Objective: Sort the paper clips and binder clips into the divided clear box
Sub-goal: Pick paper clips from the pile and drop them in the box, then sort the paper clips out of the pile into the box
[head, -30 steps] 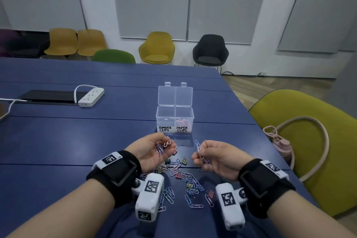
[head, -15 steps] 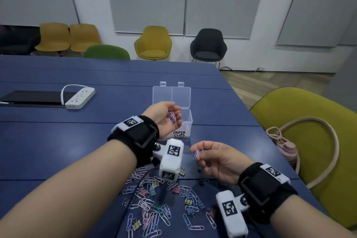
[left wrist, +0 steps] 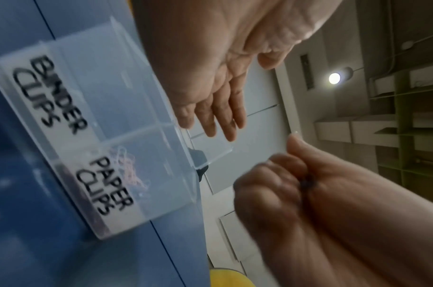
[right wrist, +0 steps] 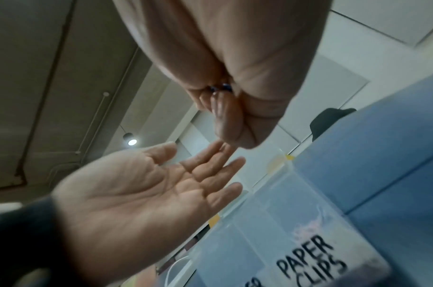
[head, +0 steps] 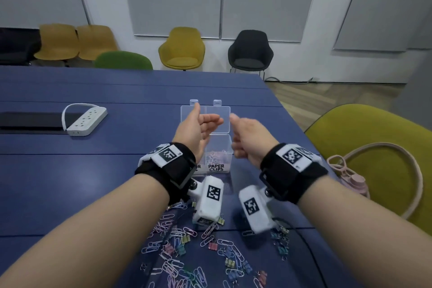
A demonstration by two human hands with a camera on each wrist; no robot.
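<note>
The divided clear box [head: 219, 147] stands on the blue table with its lid [head: 217, 116] raised; labels read BINDER CLIPS [left wrist: 48, 91] and PAPER CLIPS [head: 216, 167]. Pastel paper clips [left wrist: 126, 165] lie in the right compartment; the binder compartment looks empty. My left hand [head: 210, 121] hovers over the box, palm [right wrist: 148, 186] open, fingers straight, nothing in it. My right hand [head: 236, 132] is beside it at the box's right edge, its fingers curled round dark blue clips [right wrist: 220, 88]. Several loose paper and binder clips [head: 187, 252] are scattered on the table under my forearms.
A white power strip [head: 86, 121] and a flat black device [head: 28, 121] lie at the left. The table's right edge runs close to the box; beyond it is a yellow-green chair [head: 374, 138] holding a pink bottle [head: 353, 182] and strap.
Both hands rose from the clip pile to the box. The left hand, which held paper clips, has opened and is empty. The right hand came forward still gripping its clips.
</note>
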